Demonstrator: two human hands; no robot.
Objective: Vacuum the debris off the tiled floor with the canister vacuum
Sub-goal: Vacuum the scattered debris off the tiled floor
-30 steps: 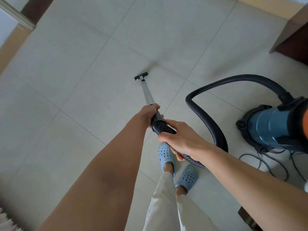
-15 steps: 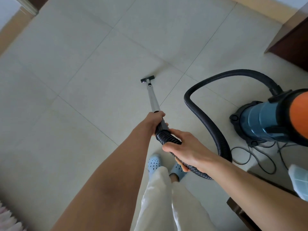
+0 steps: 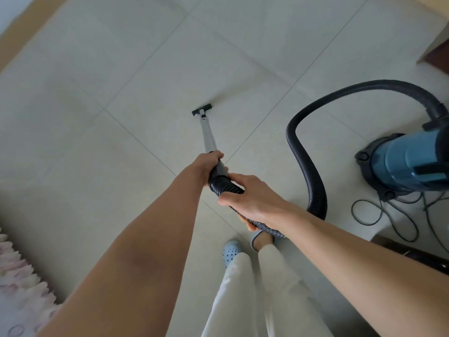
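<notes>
1. Head view, the only one you get: your left hand [image 3: 211, 166] is wrapped tight around the top of the metal wand [image 3: 208, 137], right where the grey tube meets the black cuff.
2. Your right hand [image 3: 247, 198] is clamped on the ribbed black hose [image 3: 306, 166] just behind that cuff, thumb on top, fingers curled under. The two hands are nearly touching each other.
3. The wand's long axis runs straight away from you, leaning a touch to the left as it goes, and slopes down to the floor. The business end points forward, away from your feet.
4. The little black floor nozzle [image 3: 202, 111] sits crosswise at the far end of the wand, flat on the tiled floor [image 3: 97, 166], in the middle of one pale tile and close to a grout line.
5. I honestly can't make out any debris on the tiles; too blurry or too small.
6. From your right hand the hose drops low, swings up along your right side, then arcs over in a big loop into the top of the canister vacuum [image 3: 408, 164].
7. That blue canister stands on its black wheeled base well off to your right, with its power cord [image 3: 379, 215] lying in loose loops on the floor in front of it.
8. Your blue clogs [image 3: 231, 251] and white trousers [image 3: 257, 295] show below your hands, and a fluffy pinkish rug [image 3: 21, 283] peeks in at the bottom left.
9. Dark wooden furniture [image 3: 437, 54] sits at the top right corner.
</notes>
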